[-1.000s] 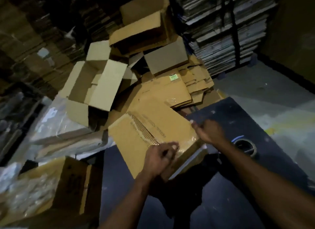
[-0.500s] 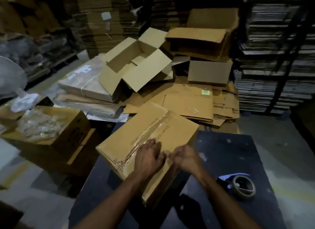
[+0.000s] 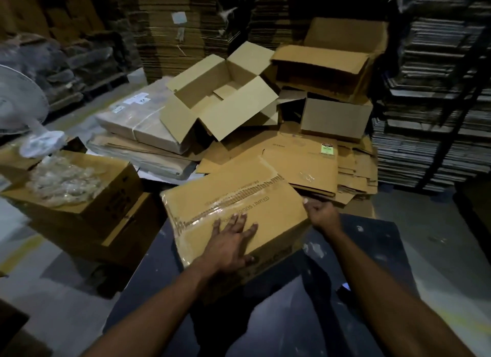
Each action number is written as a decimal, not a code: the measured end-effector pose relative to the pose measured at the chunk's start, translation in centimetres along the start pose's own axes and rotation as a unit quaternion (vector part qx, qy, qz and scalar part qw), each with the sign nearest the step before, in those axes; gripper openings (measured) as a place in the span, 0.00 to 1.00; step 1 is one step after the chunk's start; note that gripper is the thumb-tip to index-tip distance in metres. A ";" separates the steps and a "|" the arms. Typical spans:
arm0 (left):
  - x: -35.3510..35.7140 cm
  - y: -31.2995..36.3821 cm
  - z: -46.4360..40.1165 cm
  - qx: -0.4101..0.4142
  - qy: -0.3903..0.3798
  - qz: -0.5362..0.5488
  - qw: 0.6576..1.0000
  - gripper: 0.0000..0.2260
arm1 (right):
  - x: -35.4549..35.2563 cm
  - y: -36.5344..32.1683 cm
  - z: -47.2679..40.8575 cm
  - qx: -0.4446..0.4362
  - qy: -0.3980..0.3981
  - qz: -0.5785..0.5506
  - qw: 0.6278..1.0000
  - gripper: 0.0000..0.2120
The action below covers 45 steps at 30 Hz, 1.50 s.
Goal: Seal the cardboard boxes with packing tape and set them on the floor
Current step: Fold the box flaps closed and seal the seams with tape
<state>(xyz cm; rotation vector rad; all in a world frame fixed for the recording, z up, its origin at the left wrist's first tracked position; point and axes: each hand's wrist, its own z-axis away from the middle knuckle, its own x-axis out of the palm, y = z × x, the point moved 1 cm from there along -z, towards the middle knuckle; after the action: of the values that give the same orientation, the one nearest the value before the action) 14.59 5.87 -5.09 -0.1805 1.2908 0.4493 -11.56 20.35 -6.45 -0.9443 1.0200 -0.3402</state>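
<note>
A closed brown cardboard box [image 3: 228, 197] sits tilted on the dark table [image 3: 372, 263], with clear packing tape along its top seam. My left hand [image 3: 231, 240] lies flat on the box's near top, fingers spread, thumb over the near edge. My right hand [image 3: 321, 216] grips the box's right corner with curled fingers. The tape roll is out of view.
An open empty box [image 3: 220, 93] and more boxes [image 3: 334, 62] pile behind on flattened cardboard [image 3: 305, 162]. At left a box of plastic wrap [image 3: 66, 181] stands on the floor. A white fan [image 3: 21, 101] is far left. Stacked sheets [image 3: 430, 117] fill the right.
My hands parted from the box's near edge: the left now lies flat on top, the right went to the right corner. The view swung, and the tape roll left the frame.
</note>
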 end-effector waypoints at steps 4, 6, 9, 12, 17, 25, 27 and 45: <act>-1.9 -3.4 -0.6 -0.053 0.016 -0.032 0.998 0.39 | 0.6 -0.2 2.6 -0.029 -0.029 0.056 0.998 0.25; -2.7 -5.1 -1.2 -0.083 0.029 -0.034 0.996 0.35 | 1.5 -0.5 4.7 -0.012 -0.062 0.063 0.996 0.24; -3.6 -7.4 -1.8 -0.123 0.047 -0.012 0.991 0.24 | 3.7 -0.9 8.1 -0.020 -0.118 0.039 0.992 0.20; -4.6 -8.0 -1.6 -0.181 0.091 0.055 0.978 0.13 | 6.7 -1.8 12.5 -0.060 -0.185 0.063 0.979 0.12; -2.0 -6.8 0.7 -0.202 0.140 0.087 0.965 0.26 | 5.5 -3.5 14.8 -0.098 0.002 -0.003 0.995 0.08; 3.9 -1.8 4.5 -0.205 0.194 0.288 0.915 0.39 | 2.6 -1.5 5.2 -0.156 -0.095 0.181 0.966 0.27; 3.3 -3.5 3.8 -0.185 0.196 0.300 0.915 0.40 | 3.3 -0.2 5.5 -0.151 -0.089 0.191 0.966 0.30; 7.5 6.2 4.5 -0.112 0.135 -0.004 0.984 0.47 | -6.7 14.3 5.5 -0.060 -0.066 0.286 0.954 0.24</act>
<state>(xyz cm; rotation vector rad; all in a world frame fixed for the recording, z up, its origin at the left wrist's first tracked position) 17.55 14.78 -10.30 -0.4485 1.5027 0.5784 -12.80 35.74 -13.01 -0.7262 1.1494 0.2679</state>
